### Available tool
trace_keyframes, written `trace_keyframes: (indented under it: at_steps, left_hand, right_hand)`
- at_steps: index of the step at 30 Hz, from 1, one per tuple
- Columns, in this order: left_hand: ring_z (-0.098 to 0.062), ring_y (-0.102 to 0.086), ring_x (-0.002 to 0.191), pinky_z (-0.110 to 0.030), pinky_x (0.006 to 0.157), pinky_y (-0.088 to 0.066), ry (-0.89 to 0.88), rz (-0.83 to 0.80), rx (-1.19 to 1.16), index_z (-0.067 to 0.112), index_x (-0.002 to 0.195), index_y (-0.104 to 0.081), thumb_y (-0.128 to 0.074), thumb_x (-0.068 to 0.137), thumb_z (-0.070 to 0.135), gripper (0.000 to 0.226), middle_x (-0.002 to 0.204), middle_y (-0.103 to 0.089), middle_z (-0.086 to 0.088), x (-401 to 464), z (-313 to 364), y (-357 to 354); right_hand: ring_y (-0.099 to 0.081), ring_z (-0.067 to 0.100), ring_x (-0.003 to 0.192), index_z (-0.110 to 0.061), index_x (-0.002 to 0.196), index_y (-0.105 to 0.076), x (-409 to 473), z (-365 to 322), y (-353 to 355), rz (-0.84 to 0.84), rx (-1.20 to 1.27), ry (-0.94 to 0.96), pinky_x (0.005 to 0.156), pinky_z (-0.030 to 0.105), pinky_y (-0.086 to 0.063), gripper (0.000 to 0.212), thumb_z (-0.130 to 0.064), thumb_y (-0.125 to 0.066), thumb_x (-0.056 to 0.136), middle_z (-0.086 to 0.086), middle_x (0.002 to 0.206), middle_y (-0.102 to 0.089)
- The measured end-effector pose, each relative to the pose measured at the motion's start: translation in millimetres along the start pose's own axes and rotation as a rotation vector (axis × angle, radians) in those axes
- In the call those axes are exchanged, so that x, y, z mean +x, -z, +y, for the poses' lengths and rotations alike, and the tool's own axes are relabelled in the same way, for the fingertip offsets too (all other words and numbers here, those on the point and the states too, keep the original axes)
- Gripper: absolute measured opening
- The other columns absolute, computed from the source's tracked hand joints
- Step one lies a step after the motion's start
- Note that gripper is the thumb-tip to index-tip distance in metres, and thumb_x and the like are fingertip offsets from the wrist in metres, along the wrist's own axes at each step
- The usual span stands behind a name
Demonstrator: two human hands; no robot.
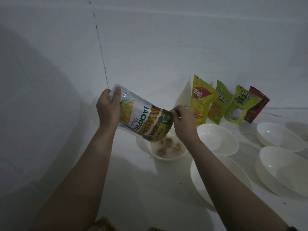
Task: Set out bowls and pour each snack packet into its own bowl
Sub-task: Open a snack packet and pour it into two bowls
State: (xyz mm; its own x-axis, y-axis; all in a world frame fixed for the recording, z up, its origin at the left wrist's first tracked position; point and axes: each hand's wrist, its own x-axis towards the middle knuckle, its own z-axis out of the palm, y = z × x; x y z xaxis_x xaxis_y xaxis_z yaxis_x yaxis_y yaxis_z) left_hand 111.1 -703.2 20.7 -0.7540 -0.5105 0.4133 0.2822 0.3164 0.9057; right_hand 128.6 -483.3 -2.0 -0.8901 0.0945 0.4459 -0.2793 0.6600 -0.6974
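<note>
Over round white bowl, glossy crinkled packet

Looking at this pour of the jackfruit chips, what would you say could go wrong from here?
1. The jackfruit chips packet is tipped over the near-left edge of the small bowl, so chips may land on the white counter.
2. The right hand only pinches the opening while the left hand lifts the bottom; a sudden rush could overshoot.
3. The right forearm hangs over an empty bowl and could knock it.
</note>
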Motion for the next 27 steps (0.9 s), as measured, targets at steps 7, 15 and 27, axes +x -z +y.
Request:
trace_keyframes:
  at_steps: [7, 15, 27]
  left_hand:
    - [-0.001, -0.047, 0.052, -0.014, 0.047, -0.038, 0.001, 0.023, 0.0, 0.022, 0.066, -0.041, -0.051, 0.096, 0.045, 0.039, 0.065, -0.05, 0.006, 0.3, 0.1, 5.2]
    - [0.003, -0.047, 0.048, -0.01, 0.045, -0.036, -0.021, 0.045, 0.008, 0.022, 0.065, -0.04, -0.051, 0.097, 0.041, 0.038, 0.062, -0.048, 0.006, 5.8, 2.2, 11.6]
    - [-0.002, -0.041, 0.051, -0.021, 0.05, -0.034, -0.011, 0.064, 0.055, 0.019, 0.065, -0.036, -0.05, 0.096, 0.042, 0.042, 0.062, -0.043, 0.005, 6.2, -2.1, 12.1]
  right_hand:
    - [-0.048, 0.012, 0.073, -0.006, 0.092, -0.061, 4.7, -4.5, -2.3, 0.019, 0.009, 0.015, 0.058, 0.008, -0.035, 0.018, -0.016, -0.049, 0.1, -0.001, 0.08, -0.057]
    - [-0.051, 0.013, 0.077, -0.007, 0.094, -0.061, 5.8, -9.4, -7.2, 0.006, 0.016, 0.023, 0.058, 0.011, -0.034, 0.019, -0.019, -0.049, 0.101, -0.001, 0.082, -0.059]
    - [-0.049, 0.01, 0.069, -0.007, 0.086, -0.061, 8.8, -7.5, -3.7, -0.006, 0.059, 0.053, 0.056, 0.014, -0.035, 0.017, -0.018, -0.055, 0.098, -0.003, 0.074, -0.057]
